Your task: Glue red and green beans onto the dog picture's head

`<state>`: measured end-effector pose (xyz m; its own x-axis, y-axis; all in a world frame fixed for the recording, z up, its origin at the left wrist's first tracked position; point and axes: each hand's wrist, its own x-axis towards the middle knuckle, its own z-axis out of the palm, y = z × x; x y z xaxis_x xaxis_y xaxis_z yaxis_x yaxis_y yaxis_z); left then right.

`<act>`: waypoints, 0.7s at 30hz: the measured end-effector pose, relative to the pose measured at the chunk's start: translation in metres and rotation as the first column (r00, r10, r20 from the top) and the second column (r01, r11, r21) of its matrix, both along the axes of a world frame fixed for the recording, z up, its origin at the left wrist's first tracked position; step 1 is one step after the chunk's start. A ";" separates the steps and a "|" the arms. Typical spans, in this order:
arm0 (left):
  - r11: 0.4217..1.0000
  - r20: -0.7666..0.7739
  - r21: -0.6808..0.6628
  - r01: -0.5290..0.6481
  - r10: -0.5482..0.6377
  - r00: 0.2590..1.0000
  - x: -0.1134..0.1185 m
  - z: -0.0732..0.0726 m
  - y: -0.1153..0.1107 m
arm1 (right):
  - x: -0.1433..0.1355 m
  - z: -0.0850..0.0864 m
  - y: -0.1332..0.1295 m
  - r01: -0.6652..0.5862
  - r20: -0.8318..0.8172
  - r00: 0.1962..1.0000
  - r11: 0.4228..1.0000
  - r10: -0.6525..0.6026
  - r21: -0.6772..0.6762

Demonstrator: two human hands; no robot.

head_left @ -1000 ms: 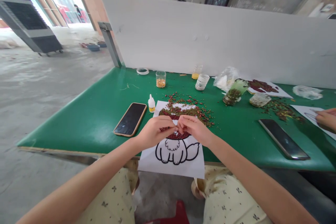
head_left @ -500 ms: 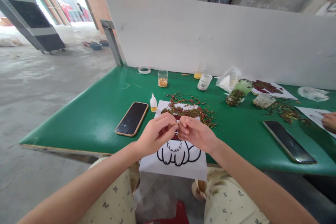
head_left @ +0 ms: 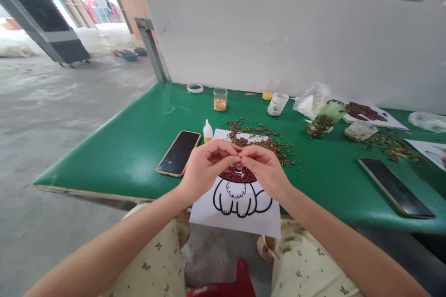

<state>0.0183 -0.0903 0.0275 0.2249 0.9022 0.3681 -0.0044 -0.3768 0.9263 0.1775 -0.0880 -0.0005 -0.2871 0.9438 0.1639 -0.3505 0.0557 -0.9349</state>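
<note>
My left hand [head_left: 208,163] and my right hand [head_left: 264,167] meet fingertip to fingertip above a sheet of paper [head_left: 204,216]. Both are pinched closed; anything between the fingertips is too small to make out. The sheet carries a black-outlined animal drawing [head_left: 234,198], its head filled with dark red beans [head_left: 237,175] and partly hidden by my hands. Loose green and red beans [head_left: 284,153] lie over the sheet's top and the table beyond. A small white glue bottle [head_left: 208,131] with a yellow label stands just behind my left hand.
On the green table [head_left: 121,148] lie a phone [head_left: 179,153] at left and another phone [head_left: 395,188] at right. Behind are a cup of corn kernels [head_left: 220,100], a white cup [head_left: 278,104], a tipped green jar [head_left: 327,118] and a plastic bag [head_left: 312,100]. A white board [head_left: 261,37] edges the back.
My fingertips have come together more evenly, the right fingers now pinching against the left. The bean-filled head shows more below my hands. The whole view has shifted slightly.
</note>
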 end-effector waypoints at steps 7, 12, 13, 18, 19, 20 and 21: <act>0.986 -0.062 0.169 0.013 -0.003 0.998 -0.005 0.001 -0.005 | 0.000 0.010 -0.008 0.021 0.042 0.999 0.991 -0.027 0.131; 0.970 -0.095 0.244 0.009 0.014 0.995 -0.005 0.002 -0.010 | 0.000 0.016 -0.014 -0.021 0.030 0.999 0.990 0.017 0.143; 0.972 -0.087 0.234 0.012 0.008 0.996 -0.005 0.003 -0.011 | 0.000 0.016 -0.014 -0.036 0.027 0.999 0.991 0.033 0.132; 0.978 -0.061 0.208 0.020 -0.008 0.998 -0.004 0.004 -0.014 | 0.003 0.014 -0.013 -0.075 -0.001 0.997 0.994 0.075 0.085; 0.977 -0.060 0.210 0.022 -0.010 0.998 -0.004 0.004 -0.014 | 0.003 0.014 -0.013 -0.079 -0.010 0.997 0.994 0.081 0.081; 0.977 -0.058 0.212 0.025 -0.013 0.998 -0.003 0.004 -0.013 | 0.003 0.013 -0.012 -0.086 -0.019 0.996 0.993 0.087 0.078; 0.977 -0.056 0.213 0.026 -0.014 0.998 -0.003 0.003 -0.013 | 0.003 0.013 -0.012 -0.092 -0.029 0.995 0.993 0.095 0.076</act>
